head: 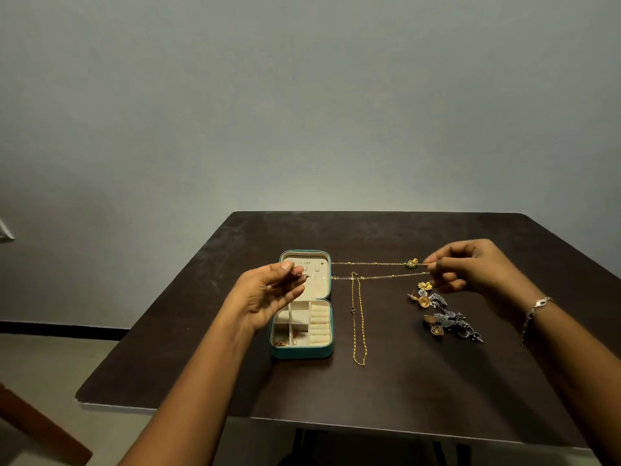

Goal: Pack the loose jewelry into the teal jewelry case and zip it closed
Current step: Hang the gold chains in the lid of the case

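Observation:
The teal jewelry case (302,352) lies open on the dark table (369,391), cream lining up, with small jewelry in its front left compartment. A thin gold necklace (373,270) is stretched in two strands above the table. My left hand (268,290) pinches its end over the case lid. My right hand (470,267) pinches the other end, near the green and gold pendant (412,262). A second gold chain (358,317) lies straight beside the case. A heap of gold earrings and silver pieces (443,317) lies under my right hand.
A grey wall stands right behind the table's far edge. A brown wooden piece (40,432) sits at the lower left, off the table. My right wrist wears a silver bracelet (534,314).

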`<state>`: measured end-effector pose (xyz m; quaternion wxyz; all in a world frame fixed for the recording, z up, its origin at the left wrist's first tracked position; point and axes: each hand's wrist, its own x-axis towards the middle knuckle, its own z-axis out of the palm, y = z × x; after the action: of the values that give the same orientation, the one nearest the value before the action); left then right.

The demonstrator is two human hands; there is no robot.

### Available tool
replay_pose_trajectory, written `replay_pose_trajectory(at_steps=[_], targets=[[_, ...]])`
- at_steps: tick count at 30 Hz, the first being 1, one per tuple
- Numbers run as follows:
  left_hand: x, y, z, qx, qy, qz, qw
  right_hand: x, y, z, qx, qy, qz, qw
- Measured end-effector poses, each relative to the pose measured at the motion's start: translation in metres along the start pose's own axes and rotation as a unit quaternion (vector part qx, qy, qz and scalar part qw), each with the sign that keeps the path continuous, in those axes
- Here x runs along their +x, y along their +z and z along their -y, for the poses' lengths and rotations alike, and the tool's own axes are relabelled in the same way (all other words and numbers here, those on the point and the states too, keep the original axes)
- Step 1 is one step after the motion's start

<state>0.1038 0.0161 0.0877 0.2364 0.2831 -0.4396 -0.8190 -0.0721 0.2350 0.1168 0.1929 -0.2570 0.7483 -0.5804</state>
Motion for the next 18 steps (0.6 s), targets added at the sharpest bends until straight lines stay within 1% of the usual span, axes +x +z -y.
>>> replay_pose_trajectory(at_steps=[5,10,13,15,18], targets=[[0.007,0.008,-0.005,0.062,0.050,-0.018,0.997,-0.011,-0.001,-0.014,0.012,0.027,0.011,1.000],[0.021,0.018,-0.015,0.128,0.100,-0.013,0.987,-0.030,0.010,-0.030,0.058,0.041,0.010,0.997],[0.030,0.028,-0.019,0.168,0.121,-0.008,0.978,-0.042,0.019,-0.040,0.045,0.007,0.003,0.999],[0.037,0.035,-0.021,0.192,0.136,-0.006,0.972,-0.049,0.022,-0.045,0.029,-0.042,0.010,0.999],[0.049,0.044,-0.024,0.228,0.154,0.006,0.961,-0.057,0.027,-0.052,-0.053,-0.118,0.013,0.991]])
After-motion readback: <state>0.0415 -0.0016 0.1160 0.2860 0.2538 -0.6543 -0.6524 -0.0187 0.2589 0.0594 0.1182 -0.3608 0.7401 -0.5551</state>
